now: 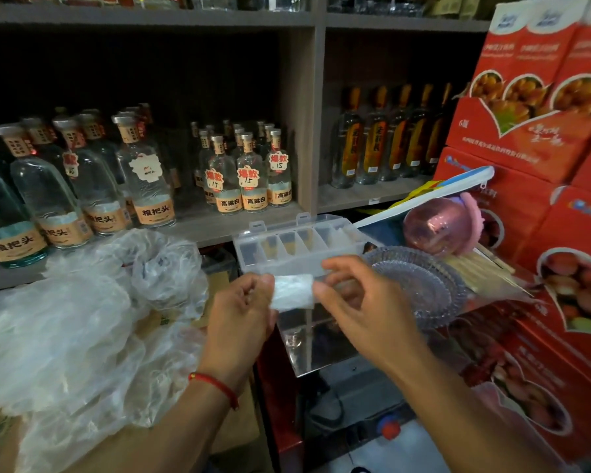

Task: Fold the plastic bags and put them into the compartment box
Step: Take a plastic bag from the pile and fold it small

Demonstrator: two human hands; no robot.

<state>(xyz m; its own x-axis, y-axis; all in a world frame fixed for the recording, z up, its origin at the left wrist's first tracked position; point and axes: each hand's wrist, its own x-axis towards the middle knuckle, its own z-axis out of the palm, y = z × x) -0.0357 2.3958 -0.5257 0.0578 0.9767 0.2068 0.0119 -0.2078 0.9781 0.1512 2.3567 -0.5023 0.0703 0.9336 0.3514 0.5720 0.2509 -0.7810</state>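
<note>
A small folded plastic bag [292, 291], a white squarish pad, is held in the air between my two hands. My left hand [241, 308] pinches its left edge and my right hand [357, 302] pinches its right edge. Just behind it stands the clear compartment box [301, 259] with its lid open toward me and several narrow compartments in a row. A heap of loose crumpled plastic bags [82, 319] lies at the left on a cardboard carton.
A clear glass dish [420, 288] sits right of the box, with bamboo skewers [481, 271] and a pink globe [437, 227] behind it. Red cartons [539, 138] are stacked at the right. Shelves of liquor bottles [144, 186] fill the back.
</note>
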